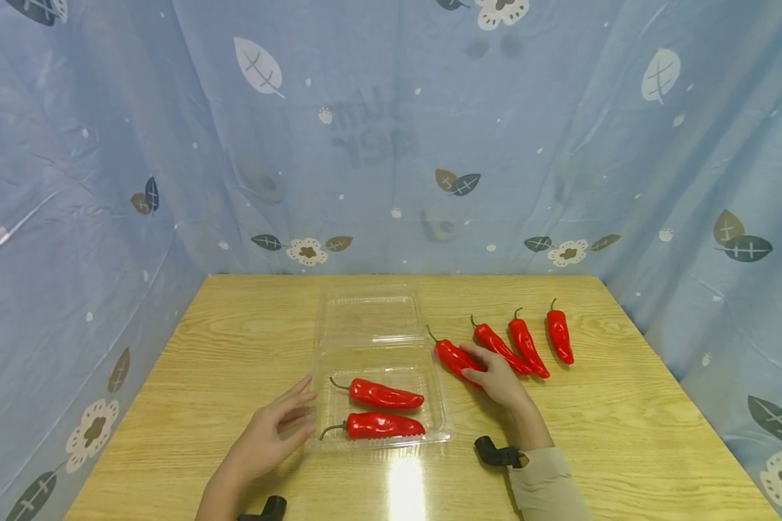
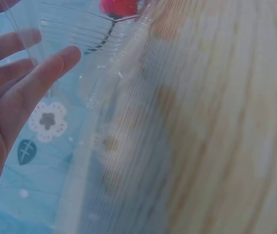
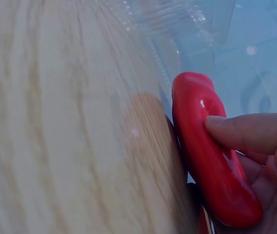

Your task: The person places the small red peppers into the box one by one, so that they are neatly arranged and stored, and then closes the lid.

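Observation:
A clear plastic clamshell box (image 1: 438, 394) lies with its lid folded back on the table. Inside its base, two red chili peppers (image 1: 385, 395) lie sideways, one in front of the other, stems to the left. At the box's left edge is my left hand (image 1: 270, 430), its fingers loosely extended; the left wrist view has the fingers (image 2: 24, 90) right by the clear wall, and whether they touch it I cannot tell. To the right of the box, my right hand (image 1: 500, 376) pinches another red chili pepper (image 3: 209, 151) between thumb and fingers, down at the table.
Three more red chili peppers, among them one at the far right (image 1: 560, 336), lie beyond my right hand on the wooden table (image 1: 247, 318). The transparent lid (image 1: 370, 315) extends toward the back. A blue patterned curtain (image 1: 377, 202) encloses the table's back and sides.

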Tool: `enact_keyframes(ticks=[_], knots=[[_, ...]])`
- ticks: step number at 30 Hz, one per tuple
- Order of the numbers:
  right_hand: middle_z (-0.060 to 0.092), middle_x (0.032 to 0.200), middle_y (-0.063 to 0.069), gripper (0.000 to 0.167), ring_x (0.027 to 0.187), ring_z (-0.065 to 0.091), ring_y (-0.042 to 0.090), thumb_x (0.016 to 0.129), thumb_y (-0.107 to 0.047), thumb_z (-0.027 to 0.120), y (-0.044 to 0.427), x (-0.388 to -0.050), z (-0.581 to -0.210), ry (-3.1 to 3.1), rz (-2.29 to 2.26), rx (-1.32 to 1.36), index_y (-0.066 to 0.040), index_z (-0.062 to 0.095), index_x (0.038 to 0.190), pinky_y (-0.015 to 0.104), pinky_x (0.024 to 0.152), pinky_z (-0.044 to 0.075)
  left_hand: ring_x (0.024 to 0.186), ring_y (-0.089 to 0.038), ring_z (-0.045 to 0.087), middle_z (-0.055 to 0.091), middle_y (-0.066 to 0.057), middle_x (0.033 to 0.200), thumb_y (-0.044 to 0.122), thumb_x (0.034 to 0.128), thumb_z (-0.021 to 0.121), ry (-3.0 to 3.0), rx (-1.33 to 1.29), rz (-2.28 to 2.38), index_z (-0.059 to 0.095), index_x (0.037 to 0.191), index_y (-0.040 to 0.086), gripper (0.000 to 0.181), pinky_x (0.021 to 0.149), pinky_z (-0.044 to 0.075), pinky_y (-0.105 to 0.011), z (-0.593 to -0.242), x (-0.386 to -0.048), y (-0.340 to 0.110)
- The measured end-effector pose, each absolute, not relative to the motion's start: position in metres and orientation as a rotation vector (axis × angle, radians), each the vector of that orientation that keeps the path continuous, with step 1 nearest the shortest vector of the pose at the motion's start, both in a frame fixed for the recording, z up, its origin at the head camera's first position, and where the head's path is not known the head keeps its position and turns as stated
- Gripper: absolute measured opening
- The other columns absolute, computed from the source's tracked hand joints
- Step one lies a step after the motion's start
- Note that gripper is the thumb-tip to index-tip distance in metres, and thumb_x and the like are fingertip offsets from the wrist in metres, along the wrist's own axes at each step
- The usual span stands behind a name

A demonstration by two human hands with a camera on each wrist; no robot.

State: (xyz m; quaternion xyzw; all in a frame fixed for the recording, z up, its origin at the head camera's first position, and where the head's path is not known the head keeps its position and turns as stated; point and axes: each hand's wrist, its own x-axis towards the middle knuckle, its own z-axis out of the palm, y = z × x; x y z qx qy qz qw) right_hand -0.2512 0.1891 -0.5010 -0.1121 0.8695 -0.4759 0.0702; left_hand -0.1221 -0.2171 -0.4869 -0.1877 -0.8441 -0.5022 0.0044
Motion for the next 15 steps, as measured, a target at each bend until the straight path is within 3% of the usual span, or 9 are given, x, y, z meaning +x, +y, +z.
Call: enact_keyframes(ticks=[15], knots=[[0.050,0.139,0.018,0.050,0.132,0.042,0.034,0.088,-0.008,0.065,0.1898,-0.2495,-0.4979,2.604,-1.519,-0.292,-0.001,0.051,0.135,0.051,0.112,0.034,0.116,-0.037,0.057,0.028,-0.017,0.154,0.014,0.0916,0.063,-2.625,-0.597,-1.583,0.048,0.135,-0.002,0.048,0.093,0.053,-0.037,-0.4864,-0.1223,-0.2158]])
